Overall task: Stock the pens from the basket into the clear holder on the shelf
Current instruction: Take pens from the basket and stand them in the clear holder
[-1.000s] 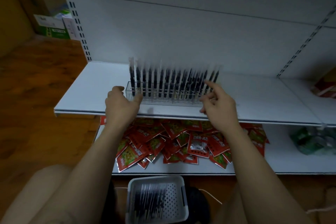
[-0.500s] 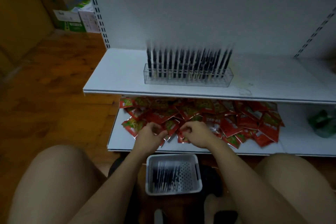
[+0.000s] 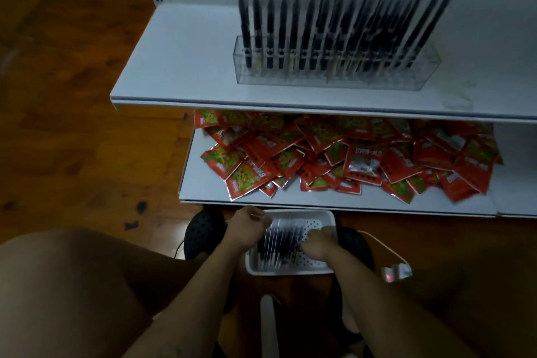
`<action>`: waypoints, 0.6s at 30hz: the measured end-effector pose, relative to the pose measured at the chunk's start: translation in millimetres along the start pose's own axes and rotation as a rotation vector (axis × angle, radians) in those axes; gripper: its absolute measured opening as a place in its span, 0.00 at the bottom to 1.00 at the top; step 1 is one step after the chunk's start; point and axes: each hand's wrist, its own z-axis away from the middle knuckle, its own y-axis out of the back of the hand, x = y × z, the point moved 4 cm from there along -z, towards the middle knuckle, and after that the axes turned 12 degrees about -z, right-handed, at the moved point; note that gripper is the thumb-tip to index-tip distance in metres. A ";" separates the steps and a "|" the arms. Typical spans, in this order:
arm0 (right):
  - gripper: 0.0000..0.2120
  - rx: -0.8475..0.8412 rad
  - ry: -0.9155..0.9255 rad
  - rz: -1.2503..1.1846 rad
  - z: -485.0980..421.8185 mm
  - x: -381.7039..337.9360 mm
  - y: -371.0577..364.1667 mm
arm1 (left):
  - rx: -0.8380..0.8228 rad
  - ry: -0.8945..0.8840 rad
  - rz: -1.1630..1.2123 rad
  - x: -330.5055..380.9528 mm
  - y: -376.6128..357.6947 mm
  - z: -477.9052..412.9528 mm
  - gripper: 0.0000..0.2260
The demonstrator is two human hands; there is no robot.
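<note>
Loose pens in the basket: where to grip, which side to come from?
Mid-barrel, from straight above, fingers crosswise. The pens lie flat and roughly parallel in the basket, running near wall to far wall, so their ends sit close to the walls while the middles are exposed. The right hand is at their right edge.

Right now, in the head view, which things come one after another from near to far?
White perforated plastic basket → heap of red foil packets → clear plastic holder with upright black pens.

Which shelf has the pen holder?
The upper shelf: the clear holder with upright pens stands on it. The lower shelf carries a heap of red packets.
</note>
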 end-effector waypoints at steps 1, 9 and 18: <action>0.18 -0.031 -0.014 0.001 -9.2 -1.6 -3.8 | -0.014 0.021 0.024 -2.4 -3.8 -6.5 0.12; 0.28 -0.128 -0.117 -0.090 -58.6 7.7 -49.2 | -0.132 0.266 0.104 -51.0 -64.2 -39.1 0.08; 0.33 -0.124 -0.279 -0.093 -85.1 8.6 -72.2 | -0.140 0.339 0.047 -69.9 -77.5 -72.3 0.13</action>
